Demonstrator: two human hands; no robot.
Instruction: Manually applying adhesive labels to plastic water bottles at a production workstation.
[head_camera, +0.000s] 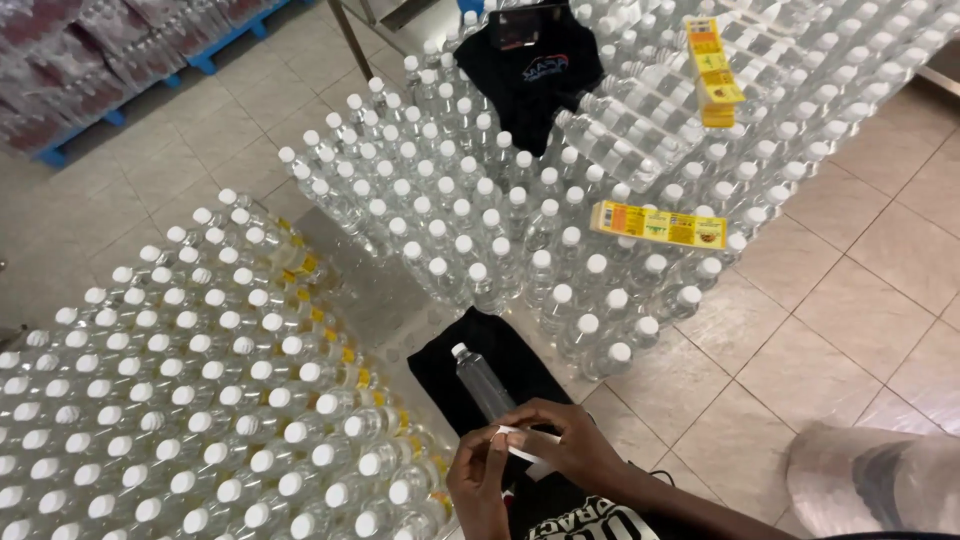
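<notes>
A clear plastic bottle with a white cap (480, 383) lies across my lap on black cloth (470, 352). My left hand (478, 478) and my right hand (562, 440) meet just below it and pinch a small white strip, apparently a label or its backing (527, 438), between the fingertips. Neither hand touches the bottle. To my left stands a dense block of labelled bottles with yellow labels (200, 400). Ahead stands a large block of unlabelled clear bottles (470, 220).
A yellow label sheet strip (658, 224) lies on the bottle caps ahead, another stack of yellow labels (715, 80) farther back. A black garment (530, 70) drapes over bottles. Tiled floor (830, 300) spreads right; a clear plastic bag (870, 480) sits at lower right. Shrink-wrapped packs on a blue pallet (90, 70) stand upper left.
</notes>
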